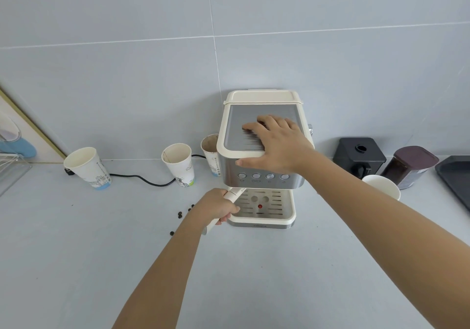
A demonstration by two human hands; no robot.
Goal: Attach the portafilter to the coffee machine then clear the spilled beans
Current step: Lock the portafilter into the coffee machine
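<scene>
A cream and steel coffee machine stands against the wall on the grey counter. My right hand lies flat on its ribbed top, thumb over the front edge, holding nothing. My left hand is closed round the cream handle of the portafilter, which runs up under the machine's head at its left side; the basket end is hidden there. Several dark coffee beans lie scattered on the counter left of my left hand, one bean nearer to me.
Three paper cups stand left of the machine, with a black power cable running behind them. Right of it are a white cup, a black grinder, a dark jar and a black tray. A wire rack sits far left.
</scene>
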